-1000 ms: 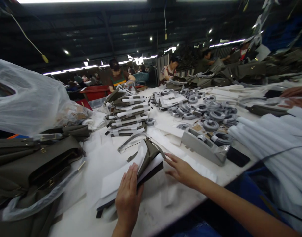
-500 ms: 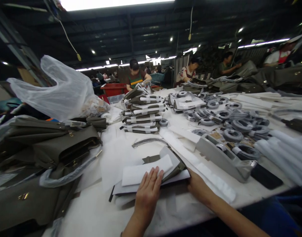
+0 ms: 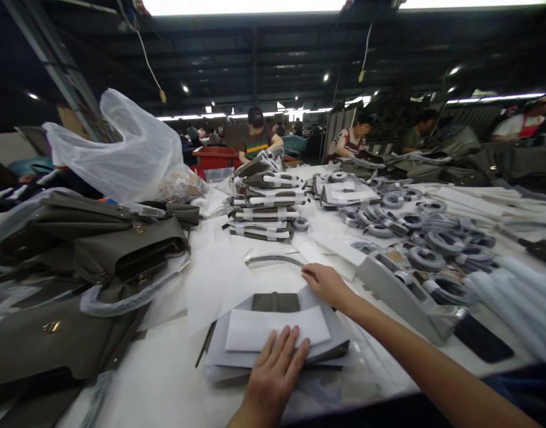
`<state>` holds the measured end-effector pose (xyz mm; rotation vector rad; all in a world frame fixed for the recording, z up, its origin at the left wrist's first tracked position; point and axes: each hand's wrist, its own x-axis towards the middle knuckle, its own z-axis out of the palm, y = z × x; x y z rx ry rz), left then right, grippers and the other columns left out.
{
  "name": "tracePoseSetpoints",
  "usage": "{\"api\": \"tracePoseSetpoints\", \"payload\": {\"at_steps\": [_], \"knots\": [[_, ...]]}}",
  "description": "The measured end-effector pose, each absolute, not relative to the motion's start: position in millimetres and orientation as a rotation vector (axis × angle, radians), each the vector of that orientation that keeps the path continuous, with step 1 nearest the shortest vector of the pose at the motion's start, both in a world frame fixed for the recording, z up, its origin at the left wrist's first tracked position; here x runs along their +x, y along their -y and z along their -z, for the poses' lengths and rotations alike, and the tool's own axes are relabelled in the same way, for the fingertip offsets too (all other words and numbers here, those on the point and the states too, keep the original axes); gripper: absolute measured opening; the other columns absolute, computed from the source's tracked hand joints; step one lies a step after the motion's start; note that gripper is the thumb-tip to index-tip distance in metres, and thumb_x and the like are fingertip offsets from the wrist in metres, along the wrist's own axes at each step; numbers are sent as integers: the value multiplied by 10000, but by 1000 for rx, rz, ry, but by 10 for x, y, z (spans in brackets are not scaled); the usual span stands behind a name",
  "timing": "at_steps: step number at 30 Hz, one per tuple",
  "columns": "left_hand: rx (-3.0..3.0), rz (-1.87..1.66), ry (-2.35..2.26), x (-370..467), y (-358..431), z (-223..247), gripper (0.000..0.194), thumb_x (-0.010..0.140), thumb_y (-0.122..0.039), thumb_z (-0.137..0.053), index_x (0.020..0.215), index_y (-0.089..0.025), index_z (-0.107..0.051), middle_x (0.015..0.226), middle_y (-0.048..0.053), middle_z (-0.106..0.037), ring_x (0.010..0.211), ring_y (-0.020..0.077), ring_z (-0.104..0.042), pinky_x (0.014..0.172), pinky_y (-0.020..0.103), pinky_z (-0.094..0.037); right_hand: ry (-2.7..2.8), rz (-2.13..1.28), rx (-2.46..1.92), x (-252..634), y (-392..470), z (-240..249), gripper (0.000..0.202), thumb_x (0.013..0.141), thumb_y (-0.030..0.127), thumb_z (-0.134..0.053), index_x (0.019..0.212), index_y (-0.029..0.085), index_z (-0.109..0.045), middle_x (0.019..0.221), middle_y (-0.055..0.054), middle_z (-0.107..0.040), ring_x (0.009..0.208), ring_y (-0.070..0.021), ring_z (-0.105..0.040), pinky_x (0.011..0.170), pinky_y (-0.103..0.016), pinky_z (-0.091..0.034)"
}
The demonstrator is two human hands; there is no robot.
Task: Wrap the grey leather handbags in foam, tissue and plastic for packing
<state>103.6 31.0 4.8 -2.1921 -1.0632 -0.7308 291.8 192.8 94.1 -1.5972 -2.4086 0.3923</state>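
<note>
My left hand [image 3: 277, 368] lies flat with fingers stretched out on a white foam sheet [image 3: 264, 329]. That sheet rests on a dark olive handbag [image 3: 276, 302], which lies on the table amid pale grey-white wrapping sheets [image 3: 215, 351]. Beyond the bag, its curved handle [image 3: 273, 260] in clear wrap arches away from me. At the handle's right end my right hand [image 3: 324, 285] is closed, thumb and fingers pinching it. The grip's inner side is partly hidden.
Olive bags [image 3: 125, 249] pile up on the left, below a large translucent plastic bag [image 3: 130, 154]. Ahead stands a stack of wrapped bags [image 3: 266, 214]. Coiled wrapped straps [image 3: 445, 241], a grey tape dispenser [image 3: 398, 297] and foam rolls [image 3: 518, 291] lie right. Co-workers sit across the table.
My right hand has moved from the bag's right side up and away to the handle. The bag now lies flatter and squarer to me. My left hand stays on the foam sheet.
</note>
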Motion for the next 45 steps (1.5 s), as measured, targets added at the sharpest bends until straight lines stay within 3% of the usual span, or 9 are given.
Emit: {"api": "tracePoseSetpoints", "payload": {"at_steps": [4, 7, 13, 21, 24, 30, 36, 41, 45], "knots": [[-2172, 773, 1063, 1060, -260, 8, 431, 1026, -132, -329, 1392, -207, -542, 1402, 67, -594, 1323, 223, -526, 1172, 421, -357, 2522, -481, -1876, 2534, -2335, -786, 301, 938, 369, -629, 1136, 142, -637, 1153, -94, -657, 1017, -222, -646, 894, -432, -542], [-2166, 826, 1066, 1069, -276, 43, 432, 1027, -137, -322, 1385, -213, -551, 1403, 58, -594, 1326, 214, -523, 1180, 404, -344, 2529, -539, -2015, 2411, -2508, -725, 340, 953, 354, -611, 1236, 166, -589, 1239, -94, -612, 1046, -227, -632, 880, -440, -552], [-2198, 785, 1067, 983, -319, 27, 422, 1025, -151, -350, 1399, -215, -535, 1429, 66, -568, 1345, 218, -503, 1166, 399, -367, 2447, -737, -2095, 2499, -2598, -686, 346, 950, 348, -615, 1241, 164, -586, 1244, -95, -609, 1057, -232, -629, 887, -448, -550], [-2212, 747, 997, 925, -357, -119, 408, 1024, -138, -363, 1378, -200, -554, 1390, 64, -604, 1317, 212, -534, 1147, 388, -388, 2038, -1119, -1744, 2755, -2552, -680, 288, 962, 341, -600, 1182, 155, -612, 1151, -75, -648, 958, -199, -659, 815, -394, -578], [-2230, 706, 999, 927, -393, -93, 408, 1023, -143, -371, 1391, -196, -539, 1403, 72, -591, 1319, 215, -532, 1133, 390, -404, 1855, -1199, -1517, 2850, -2512, -731, 311, 952, 265, -614, 1233, 137, -580, 1067, -80, -701, 902, -176, -689, 794, -346, -586], [-2230, 710, 1039, 912, -492, -31, 441, 1018, -107, -341, 1418, -201, -502, 1427, 62, -569, 1333, 210, -517, 1116, 402, -427, 1688, -1212, -1170, 3051, -2147, -1023, 693, 815, 218, -734, 1443, 181, -443, 940, -34, -779, 849, -164, -712, 838, -290, -559], [-2280, 614, 1080, 916, -568, -86, 451, 1001, -91, -356, 1426, -171, -485, 1438, 83, -554, 1319, 234, -532, 1046, 424, -503, 1918, -890, -1030, 3213, -1374, -996, 567, 831, 169, -669, 1379, 262, -556, 961, 11, -780, 912, -173, -727, 948, -305, -540], [-2379, 675, 1159, 932, -577, -95, 463, 932, -56, -429, 1372, -155, -528, 1425, 90, -567, 1309, 233, -543, 1072, 440, -488, 2149, -515, -850, 3333, -956, -617, 614, 902, 45, -493, 1459, 300, -454, 1096, -7, -759, 1014, -147, -714, 951, -290, -559], [-2473, 733, 1355, 956, -548, -141, 672, 764, 24, -473, 1407, -174, -475, 1425, 61, -571, 1316, 218, -536, 1098, 447, -466, 2198, -259, -630, 3373, -829, -444, 559, 926, 6, -467, 1417, 271, -496, 1113, -27, -759, 1028, -128, -713, 1054, -356, -514]]}}
